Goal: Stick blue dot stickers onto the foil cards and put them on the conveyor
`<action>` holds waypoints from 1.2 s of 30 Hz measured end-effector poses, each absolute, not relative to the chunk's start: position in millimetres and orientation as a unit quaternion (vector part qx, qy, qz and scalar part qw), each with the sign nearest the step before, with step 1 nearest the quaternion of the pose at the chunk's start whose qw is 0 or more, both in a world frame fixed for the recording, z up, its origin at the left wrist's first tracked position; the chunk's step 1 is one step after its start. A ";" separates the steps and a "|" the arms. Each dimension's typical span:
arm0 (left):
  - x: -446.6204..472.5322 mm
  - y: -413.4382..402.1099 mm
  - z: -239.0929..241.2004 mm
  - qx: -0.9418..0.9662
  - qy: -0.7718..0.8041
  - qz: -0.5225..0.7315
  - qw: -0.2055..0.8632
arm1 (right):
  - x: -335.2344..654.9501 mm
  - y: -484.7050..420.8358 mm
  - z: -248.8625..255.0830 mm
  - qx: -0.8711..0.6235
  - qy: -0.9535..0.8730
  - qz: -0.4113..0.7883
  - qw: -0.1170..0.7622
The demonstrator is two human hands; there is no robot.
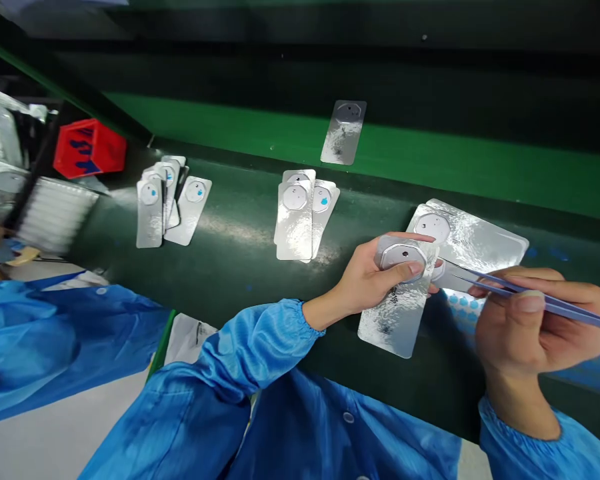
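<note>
My left hand [380, 277] grips a shiny silver rectangular plate [397, 323] with a round grey disc area at its upper end. The thumb presses on the disc's edge. In my right hand [543, 327] is a pair of blue tweezers [555, 303], pinched between thumb and fingers, its tips pointing left close to the plate's right edge. Whether the tips hold anything is too small to tell. More silver plates [480, 237] lie just behind both hands. A sheet of small blue stickers [465, 308] shows under the right hand, partly covered by it.
Stacks of similar plates lie at the middle [295, 233] and left [150, 220] of the dark green bench [230, 280], some with blue dots. One plate [344, 133] leans on the back wall. A red bin [91, 148] stands far left, beside another person's blue sleeve [55, 333].
</note>
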State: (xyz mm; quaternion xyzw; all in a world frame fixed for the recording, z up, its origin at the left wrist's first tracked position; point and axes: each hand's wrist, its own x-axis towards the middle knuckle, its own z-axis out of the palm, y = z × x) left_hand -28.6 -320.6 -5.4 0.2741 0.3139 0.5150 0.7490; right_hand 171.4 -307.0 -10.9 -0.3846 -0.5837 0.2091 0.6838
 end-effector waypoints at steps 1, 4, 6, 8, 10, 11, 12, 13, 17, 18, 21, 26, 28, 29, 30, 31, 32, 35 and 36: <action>-29.8 -320.2 -5.1 0.278 0.321 0.517 0.744 | 171.4 -307.3 -12.1 -0.397 -0.578 0.209 0.681; -35.3 -316.4 -4.7 0.287 0.342 0.522 0.727 | 171.2 -307.8 -15.1 -0.410 -0.566 0.203 0.685; -39.3 -312.2 -5.2 0.287 0.350 0.531 0.717 | 171.1 -307.5 -16.3 -0.396 -0.569 0.204 0.691; -42.5 -308.2 -5.8 0.287 0.357 0.538 0.708 | 171.3 -307.1 -16.7 -0.380 -0.577 0.213 0.691; -44.1 -305.5 -5.6 0.284 0.367 0.541 0.702 | 171.4 -307.0 -16.5 -0.371 -0.583 0.227 0.686; -44.3 -304.9 -5.1 0.281 0.375 0.540 0.699 | 171.2 -307.2 -16.2 -0.368 -0.585 0.234 0.684; -44.1 -304.5 -4.3 0.278 0.383 0.540 0.695 | 171.0 -307.4 -15.9 -0.365 -0.587 0.239 0.682; -43.8 -304.4 -3.3 0.276 0.391 0.540 0.692 | 170.5 -307.6 -15.6 -0.365 -0.588 0.242 0.680; -42.2 -304.8 0.9 0.270 0.397 0.546 0.687 | 168.4 -309.6 -14.1 -0.379 -0.588 0.246 0.671; -42.0 -305.0 1.5 0.269 0.392 0.543 0.693 | 168.0 -310.5 -13.7 -0.377 -0.591 0.246 0.670; -41.1 -306.4 1.6 0.281 0.367 0.523 0.716 | 167.7 -313.1 -12.0 -0.361 -0.624 0.240 0.651; -37.8 -310.6 -1.7 0.309 0.335 0.493 0.741 | 168.0 -314.3 -10.9 -0.346 -0.679 0.213 0.612; -37.0 -311.3 -2.5 0.311 0.323 0.488 0.749 | 168.0 -313.9 -11.5 -0.351 -0.682 0.209 0.606; -37.0 -311.3 -2.7 0.312 0.317 0.488 0.751 | 168.2 -313.7 -11.9 -0.355 -0.682 0.208 0.604; -37.1 -311.2 -2.5 0.313 0.312 0.489 0.752 | 168.4 -313.6 -12.2 -0.358 -0.683 0.207 0.603; -37.3 -311.2 -2.2 0.312 0.307 0.489 0.754 | 168.7 -313.7 -12.4 -0.360 -0.683 0.206 0.601; -37.5 -311.1 -1.7 0.311 0.304 0.488 0.757 | 169.2 -313.8 -12.5 -0.363 -0.684 0.208 0.598; -38.0 -311.0 0.2 0.305 0.305 0.482 0.763 | 171.2 -314.5 -11.5 -0.365 -0.683 0.222 0.592; -38.0 -310.9 0.7 0.303 0.307 0.483 0.762 | 172.0 -314.7 -10.8 -0.361 -0.684 0.229 0.591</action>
